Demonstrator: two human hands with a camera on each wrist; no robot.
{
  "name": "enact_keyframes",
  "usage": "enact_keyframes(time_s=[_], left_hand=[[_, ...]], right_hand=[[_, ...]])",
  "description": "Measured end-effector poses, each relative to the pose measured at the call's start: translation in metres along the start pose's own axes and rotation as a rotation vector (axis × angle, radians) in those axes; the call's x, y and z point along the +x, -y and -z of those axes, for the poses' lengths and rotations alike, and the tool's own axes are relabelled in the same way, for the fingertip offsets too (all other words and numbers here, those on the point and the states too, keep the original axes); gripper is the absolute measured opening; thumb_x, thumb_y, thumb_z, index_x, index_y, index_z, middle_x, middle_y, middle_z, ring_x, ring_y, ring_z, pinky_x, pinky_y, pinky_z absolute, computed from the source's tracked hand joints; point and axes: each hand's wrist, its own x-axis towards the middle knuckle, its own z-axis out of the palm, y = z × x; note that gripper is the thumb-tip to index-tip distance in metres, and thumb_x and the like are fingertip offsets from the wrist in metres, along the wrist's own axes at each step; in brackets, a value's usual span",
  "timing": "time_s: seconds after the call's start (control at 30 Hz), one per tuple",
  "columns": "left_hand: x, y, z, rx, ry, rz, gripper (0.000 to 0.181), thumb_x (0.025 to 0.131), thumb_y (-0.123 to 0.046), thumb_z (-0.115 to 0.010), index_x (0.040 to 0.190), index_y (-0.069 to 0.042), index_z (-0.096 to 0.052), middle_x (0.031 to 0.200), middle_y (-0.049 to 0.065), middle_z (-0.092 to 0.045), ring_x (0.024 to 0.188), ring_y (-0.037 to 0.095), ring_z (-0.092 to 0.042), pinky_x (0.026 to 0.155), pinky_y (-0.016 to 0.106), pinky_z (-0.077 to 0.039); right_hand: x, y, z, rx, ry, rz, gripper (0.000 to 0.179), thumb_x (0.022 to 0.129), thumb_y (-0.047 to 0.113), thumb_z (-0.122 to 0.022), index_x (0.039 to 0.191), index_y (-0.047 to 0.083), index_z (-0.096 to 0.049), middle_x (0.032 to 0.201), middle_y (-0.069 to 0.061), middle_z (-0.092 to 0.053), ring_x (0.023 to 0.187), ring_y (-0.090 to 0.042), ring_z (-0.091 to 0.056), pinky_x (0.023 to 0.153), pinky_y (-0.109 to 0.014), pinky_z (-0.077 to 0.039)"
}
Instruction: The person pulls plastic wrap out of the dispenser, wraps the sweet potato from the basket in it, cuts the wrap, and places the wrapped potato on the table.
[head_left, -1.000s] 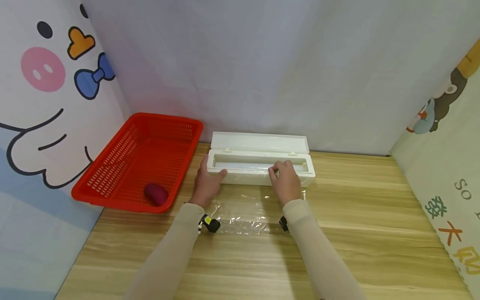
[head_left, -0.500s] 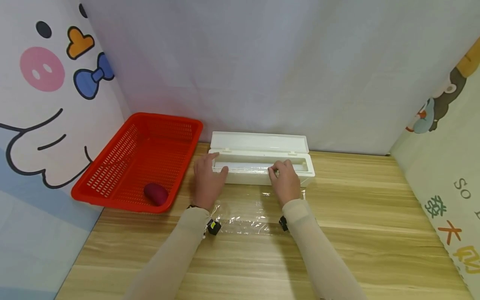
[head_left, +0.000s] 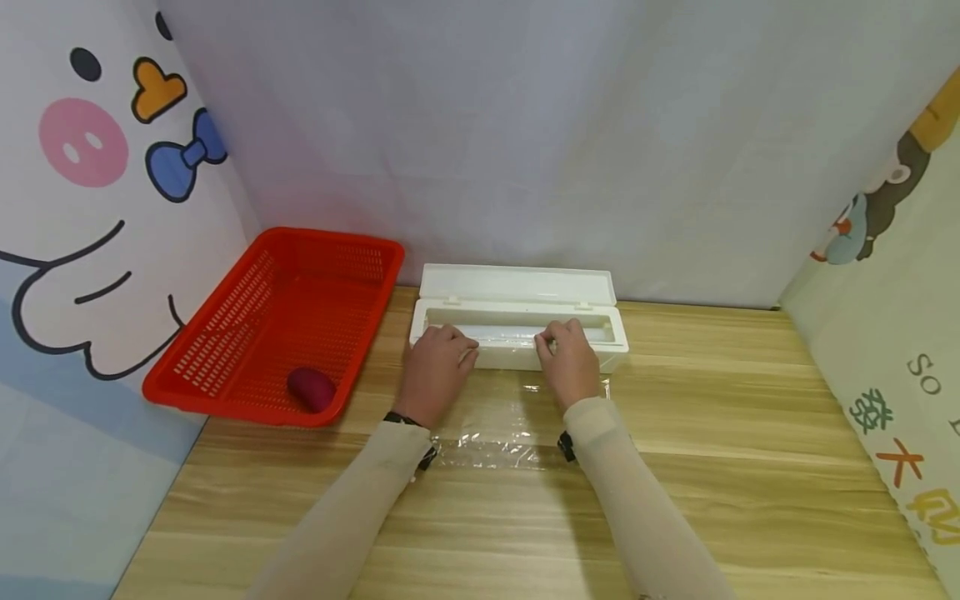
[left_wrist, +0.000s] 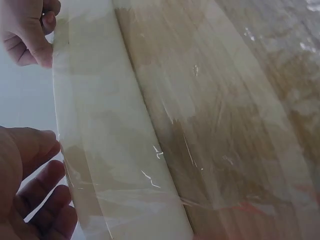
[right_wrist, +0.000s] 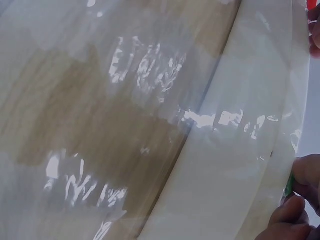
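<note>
An open white cling film dispenser box point(head_left: 510, 357) stands near the back of the table, its white roll point(head_left: 498, 332) showing inside. Clear cling film point(head_left: 487, 417) runs over its front rim and lies spread on the wood. My left hand point(head_left: 435, 375) rests on the left of that rim, fingers bent loosely; in the left wrist view its fingertips point(left_wrist: 50, 137) touch the film's edge. My right hand point(head_left: 572, 362) is farther right on the rim. Its thumb and fingers pinch a small green slider point(right_wrist: 288, 185), mostly hidden by the fingertips.
A red plastic basket point(head_left: 390, 292) stands to the left, with a dark purple-red oblong item point(head_left: 311, 389) in it. The raised white lid point(head_left: 517, 284) is behind the box, close to the back curtain point(head_left: 525, 150). Printed cloth panels border both sides.
My left hand has let go of the box's left end and moved right along the front rim, its fingers lowering onto it. My right hand has stayed in place.
</note>
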Motion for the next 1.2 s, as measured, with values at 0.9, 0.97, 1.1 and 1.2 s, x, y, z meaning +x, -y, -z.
enact_keyframes(time_s=[0.9,0.97,1.1,1.2], left_hand=[[0.003,-0.006,0.016,0.079,0.199,0.029,0.027,0.091,-0.012,-0.073,0.117,-0.014,-0.08,0.103,0.007,-0.072,0.095,0.03,-0.065,0.072,0.043,-0.057],[0.003,-0.004,0.016,0.074,0.215,0.005,0.03,0.091,-0.012,-0.074,0.12,-0.013,-0.079,0.103,0.007,-0.071,0.097,0.03,-0.064,0.073,0.043,-0.057],[0.002,-0.004,0.017,0.071,0.242,-0.014,0.032,0.091,-0.013,-0.073,0.123,-0.011,-0.077,0.105,0.008,-0.07,0.099,0.03,-0.063,0.074,0.041,-0.057],[0.0,-0.004,0.016,0.08,0.238,-0.016,0.031,0.091,-0.013,-0.073,0.122,-0.011,-0.077,0.105,0.008,-0.07,0.098,0.03,-0.063,0.073,0.041,-0.057]], right_hand=[[-0.001,0.0,-0.003,-0.013,-0.04,0.024,0.015,0.102,0.017,-0.066,0.095,0.005,-0.071,0.093,-0.009,-0.054,0.061,-0.02,-0.05,0.054,-0.036,-0.047],[-0.001,0.0,-0.003,-0.017,-0.044,0.025,0.016,0.102,0.017,-0.066,0.095,0.004,-0.071,0.093,-0.009,-0.054,0.061,-0.02,-0.05,0.054,-0.036,-0.048],[-0.002,-0.001,-0.003,-0.019,-0.044,0.021,0.016,0.102,0.018,-0.066,0.094,0.004,-0.071,0.093,-0.01,-0.054,0.06,-0.02,-0.049,0.054,-0.036,-0.048],[-0.002,-0.002,-0.004,-0.019,-0.035,0.015,0.016,0.102,0.018,-0.066,0.095,0.004,-0.071,0.093,-0.009,-0.054,0.06,-0.019,-0.049,0.053,-0.035,-0.047]])
